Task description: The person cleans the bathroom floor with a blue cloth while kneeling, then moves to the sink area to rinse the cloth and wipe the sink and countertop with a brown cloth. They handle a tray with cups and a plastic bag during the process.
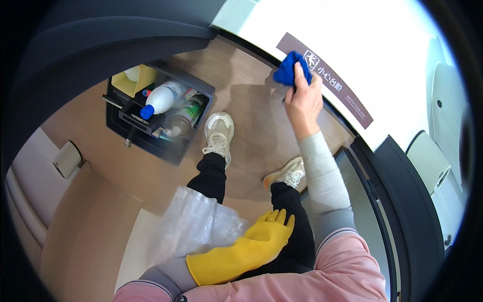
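My right hand (pixel 305 104) is bare and grips a bunched blue cloth (pixel 289 71). The cloth is over the dark edge (pixel 260 54) of a bright white step, partly covering one end of a brown warning strip (pixel 339 88) with a figure symbol and writing. A yellow rubber glove covers my left hand (pixel 273 230), which rests on my black-trousered right leg (pixel 290 205) near the knee, holding nothing. Transparent plastic sheeting or a bag (pixel 200 222) hangs over my other leg, beside the gloved forearm.
A dark caddy (pixel 151 151) on the wood-look floor (pixel 241 109) holds a white bottle with a blue cap (pixel 164 98), a spray bottle (pixel 185 119) and a yellow container (pixel 130 81). Dark door frame (pixel 400 188) at right; pale fixtures (pixel 68 160) flank both sides.
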### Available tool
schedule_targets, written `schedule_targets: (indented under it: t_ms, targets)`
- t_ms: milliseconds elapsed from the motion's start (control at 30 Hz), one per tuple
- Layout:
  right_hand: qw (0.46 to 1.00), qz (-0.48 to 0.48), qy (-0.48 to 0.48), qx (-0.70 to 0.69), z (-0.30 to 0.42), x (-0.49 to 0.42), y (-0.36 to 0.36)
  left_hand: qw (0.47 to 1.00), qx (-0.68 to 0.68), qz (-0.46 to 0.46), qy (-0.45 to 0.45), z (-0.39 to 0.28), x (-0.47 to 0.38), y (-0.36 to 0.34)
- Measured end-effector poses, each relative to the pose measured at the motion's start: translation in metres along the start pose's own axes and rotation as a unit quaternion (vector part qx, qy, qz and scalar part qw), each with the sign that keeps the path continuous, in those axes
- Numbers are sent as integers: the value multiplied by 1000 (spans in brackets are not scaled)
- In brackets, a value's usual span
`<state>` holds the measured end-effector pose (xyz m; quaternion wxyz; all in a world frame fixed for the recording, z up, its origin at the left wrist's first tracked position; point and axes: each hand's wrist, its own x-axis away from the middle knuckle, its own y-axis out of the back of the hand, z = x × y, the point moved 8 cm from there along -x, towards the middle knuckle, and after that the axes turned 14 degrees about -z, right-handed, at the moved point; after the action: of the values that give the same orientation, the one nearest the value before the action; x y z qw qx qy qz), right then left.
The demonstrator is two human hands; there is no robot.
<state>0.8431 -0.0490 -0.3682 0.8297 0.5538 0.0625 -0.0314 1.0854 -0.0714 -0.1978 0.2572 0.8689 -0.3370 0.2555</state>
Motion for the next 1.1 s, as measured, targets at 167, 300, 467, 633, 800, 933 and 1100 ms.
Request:
schedule_targets:
  t_ms: [167, 300, 467, 633, 800, 933, 1100]
  targets:
    - [991, 36, 57, 117, -39, -5, -8, 1000, -4, -24, -3, -1, -5, -6]
    - [988, 26, 0, 149, -98, 26, 26, 999, -31, -34, 1, -1, -9, -14]
    - [953, 142, -150, 223, -175, 92, 62, 998, -61, -12, -16, -2, -25, -29]
    - [863, 268, -367, 221, -191, 196, 147, 993, -72, -88, 39, 10, -27, -15]
    - [868, 276, -391, 135, -151, 246, 250, 991, -95, -90, -23, -41, 5, 16]
    - [861, 252, -421, 133, -117, 275, 330, 974, -149, -119, -121, -107, 23, 84]
    - [827, 165, -535, 52, -50, 336, 421, 952, -165, -125, -226, -175, 51, 166]
